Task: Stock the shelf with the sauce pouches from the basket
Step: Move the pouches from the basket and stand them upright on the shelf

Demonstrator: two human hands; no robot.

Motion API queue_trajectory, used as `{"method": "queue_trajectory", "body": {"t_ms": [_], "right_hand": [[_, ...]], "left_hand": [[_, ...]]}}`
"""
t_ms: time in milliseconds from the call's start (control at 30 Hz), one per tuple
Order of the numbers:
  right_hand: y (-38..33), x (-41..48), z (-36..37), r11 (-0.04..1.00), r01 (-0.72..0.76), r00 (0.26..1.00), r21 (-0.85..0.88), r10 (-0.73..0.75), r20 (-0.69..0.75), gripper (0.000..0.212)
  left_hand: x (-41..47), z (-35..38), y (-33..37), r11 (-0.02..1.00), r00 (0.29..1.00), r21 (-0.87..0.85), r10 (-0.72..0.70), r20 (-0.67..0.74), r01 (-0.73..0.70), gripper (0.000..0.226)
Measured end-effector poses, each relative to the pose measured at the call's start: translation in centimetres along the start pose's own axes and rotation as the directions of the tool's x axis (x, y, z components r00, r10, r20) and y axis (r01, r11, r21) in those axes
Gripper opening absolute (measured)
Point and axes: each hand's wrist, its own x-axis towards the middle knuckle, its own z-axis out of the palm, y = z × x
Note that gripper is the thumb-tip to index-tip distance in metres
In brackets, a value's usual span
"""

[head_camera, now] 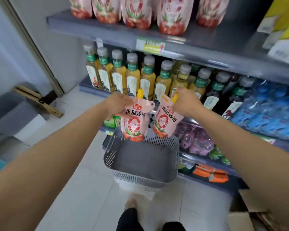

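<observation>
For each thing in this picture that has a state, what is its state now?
Left hand: closed on the left pouch.
Right hand: closed on the right pouch.
Left pouch: held up by its top, above the basket.
Right pouch: held up, tilted.
Basket: looks empty.
Top shelf: already holds matching pouches.

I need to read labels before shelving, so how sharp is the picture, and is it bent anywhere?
Head view: motion blur smears the grey shelf edge and blue packs at right; wide-angle distortion bows the shelves and stretches both forearms; the two pink sauce pouches held over the grey slotted basket stay sharpest, large print legible; lighting soft, no harsh glare.
</observation>
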Motion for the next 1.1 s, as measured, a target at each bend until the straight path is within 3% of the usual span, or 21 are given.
{"method": "queue_trajectory", "body": {"t_ms": [167, 267, 333, 400, 533, 633, 833, 1100], "right_hand": [[-2.1, -0.4, -7.4, 0.993, -0.017, 0.993, 0.118, 0.031, -0.118, 0.015], [-3.3, -0.8, -11.5, 0.974, 0.008, 0.973, 0.226, 0.044, -0.226, 0.012], [-3.9, -1.0, -13.8, 0.962, 0.054, 0.952, 0.268, 0.031, -0.305, 0.006], [-4.4, -0.9, -15.7, 0.938, 0.099, 0.932, 0.333, 0.030, -0.362, 0.012], [-5.1, 0.1, -19.1, 0.886, 0.162, 0.880, 0.435, 0.070, -0.469, 0.021], [-5.2, 1.4, -21.0, 0.856, 0.188, 0.824, 0.482, 0.129, -0.552, 0.014], [-5.4, 4.4, -23.7, 0.803, 0.222, 0.733, 0.553, 0.237, -0.638, 0.018], [-3.7, 7.8, -25.7, 0.802, 0.197, 0.681, 0.564, 0.302, -0.667, 0.024]], "left_hand": [[-2.8, -0.7, 7.1, 0.990, 0.989, 0.002, 0.141, -0.037, -0.141, 0.034], [-4.1, -1.0, 10.8, 0.978, 0.979, -0.046, 0.205, -0.025, -0.206, 0.015], [-4.7, -1.1, 13.0, 0.968, 0.973, -0.100, 0.225, -0.049, -0.229, 0.013], [-5.1, -1.2, 15.1, 0.955, 0.964, -0.136, 0.259, -0.058, -0.265, 0.021], [-5.6, -1.2, 19.2, 0.923, 0.937, -0.161, 0.345, -0.062, -0.351, 0.007], [-5.2, -1.2, 21.8, 0.882, 0.902, -0.192, 0.421, -0.093, -0.431, 0.005], [-3.5, -1.2, 25.8, 0.812, 0.835, -0.199, 0.543, -0.089, -0.549, 0.005], [-0.2, -0.7, 28.4, 0.812, 0.827, -0.162, 0.558, -0.069, -0.561, 0.010]]}}
